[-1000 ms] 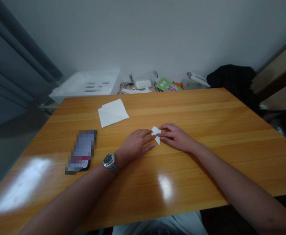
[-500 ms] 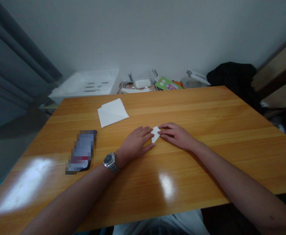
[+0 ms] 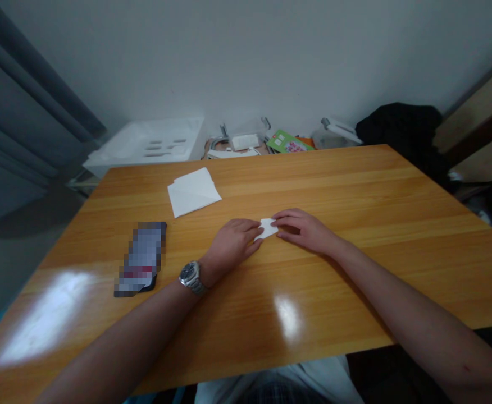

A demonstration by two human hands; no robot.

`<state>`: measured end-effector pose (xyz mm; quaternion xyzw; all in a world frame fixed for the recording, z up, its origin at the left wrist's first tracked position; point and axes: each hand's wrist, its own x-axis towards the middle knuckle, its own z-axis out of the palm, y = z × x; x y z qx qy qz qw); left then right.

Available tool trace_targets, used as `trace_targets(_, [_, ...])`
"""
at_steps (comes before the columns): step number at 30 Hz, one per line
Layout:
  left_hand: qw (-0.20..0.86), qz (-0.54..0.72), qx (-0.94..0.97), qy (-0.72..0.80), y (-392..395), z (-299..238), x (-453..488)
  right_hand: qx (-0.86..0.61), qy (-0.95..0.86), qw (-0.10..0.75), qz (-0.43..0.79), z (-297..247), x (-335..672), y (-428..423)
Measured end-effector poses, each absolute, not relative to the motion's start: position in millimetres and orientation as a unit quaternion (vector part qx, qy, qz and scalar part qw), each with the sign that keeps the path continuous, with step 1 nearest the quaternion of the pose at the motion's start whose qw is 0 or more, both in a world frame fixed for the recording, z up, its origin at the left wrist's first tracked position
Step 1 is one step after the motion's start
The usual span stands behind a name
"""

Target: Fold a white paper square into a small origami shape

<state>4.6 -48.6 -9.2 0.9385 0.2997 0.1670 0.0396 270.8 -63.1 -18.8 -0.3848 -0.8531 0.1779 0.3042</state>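
A small folded piece of white paper point(image 3: 267, 228) lies on the wooden table between my two hands. My left hand point(image 3: 235, 242), with a metal watch point(image 3: 190, 275) on the wrist, has its fingertips and thumb closed on the paper's left end. From the other side, my right hand point(image 3: 303, 229) grips the right end with its fingertips, the fingers bent and slightly apart. Part of each end is hidden under the fingers, and the exact folds are too small to make out.
White paper sheets point(image 3: 193, 192) lie at the table's back left. A phone point(image 3: 142, 258), its screen blurred, is left of my left arm. Beyond the table's far edge are a white plastic tray point(image 3: 145, 134), a green booklet point(image 3: 290, 142) and a black bag-like heap point(image 3: 397, 126).
The small folded paper has turned between my fingers, from standing more upright in view to lying more sideways. My left thumb has drawn in toward its lower edge.
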Motion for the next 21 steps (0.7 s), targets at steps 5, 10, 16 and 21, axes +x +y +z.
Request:
trace_targets(5, [0.048, 0.188, 0.935, 0.297, -47.4, -10.7, 4.1, -0.385, -0.851, 0.309, 0.182, -19.7, 270.7, -62.2])
trace_targets(10, [0.048, 0.164, 0.944, 0.282, -49.5, -7.5, 4.4, -0.399, -0.841, 0.312, 0.193, -21.6, 271.5, -61.9])
trace_targets(16, [0.069, 0.161, 0.945, 0.276, -52.8, -3.8, 6.2, -0.430, -0.825, 0.322, 0.178, -22.9, 270.0, -64.0])
trace_targets(21, [0.075, 0.165, 0.946, 0.268, -54.5, -4.2, 8.1, -0.453, -0.823, 0.309, 0.149, -26.6, 264.4, -65.4])
